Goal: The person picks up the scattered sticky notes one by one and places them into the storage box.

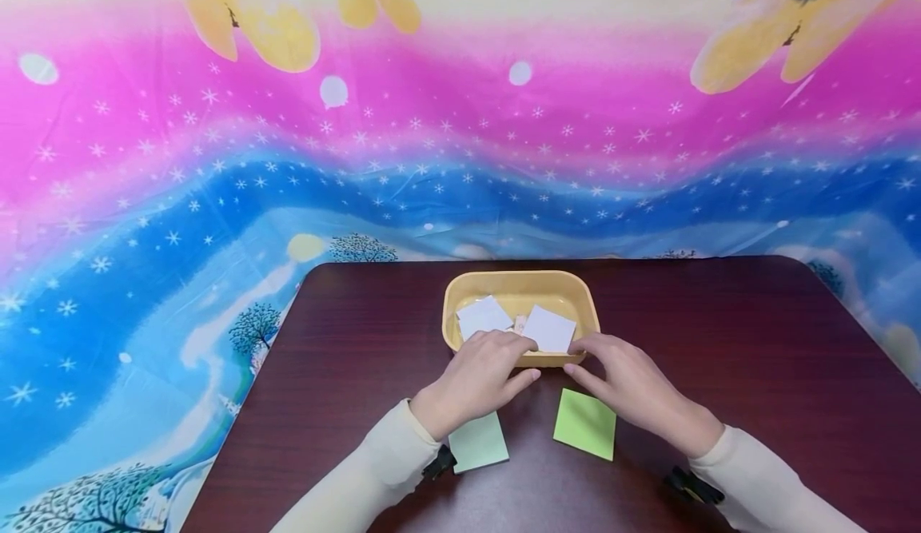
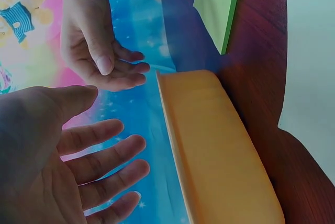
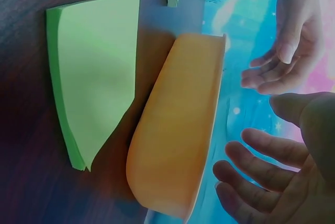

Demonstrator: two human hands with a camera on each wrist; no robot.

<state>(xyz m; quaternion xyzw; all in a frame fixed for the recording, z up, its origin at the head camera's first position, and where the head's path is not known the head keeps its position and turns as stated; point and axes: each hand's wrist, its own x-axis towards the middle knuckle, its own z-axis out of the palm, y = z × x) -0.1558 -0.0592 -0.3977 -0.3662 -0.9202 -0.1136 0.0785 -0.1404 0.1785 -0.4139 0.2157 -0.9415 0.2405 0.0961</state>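
Note:
A yellow plastic bin [image 1: 518,280] stands near the back of the table, with two white paper squares [image 1: 552,328] inside it. Over its near left edge is my left hand [image 1: 471,381], fingers loosely bent and nothing in its grasp. My right hand [image 1: 640,381] is at the near right corner, thumb and fingers apart, also holding nothing. In the left wrist view the left fingers [image 2: 112,158] are spread above the bin wall [image 2: 220,145]. The right wrist view has the right fingers [image 3: 261,161] parted beside the bin [image 3: 175,114].
A pale green sticky-note pad [image 1: 480,445] lies below the left hand, partly covered by it. The bright green sticky-note pad [image 1: 586,425] lies before the bin on the right. Behind the dark wooden table [image 1: 719,309] hangs a printed cloth [image 1: 460,133].

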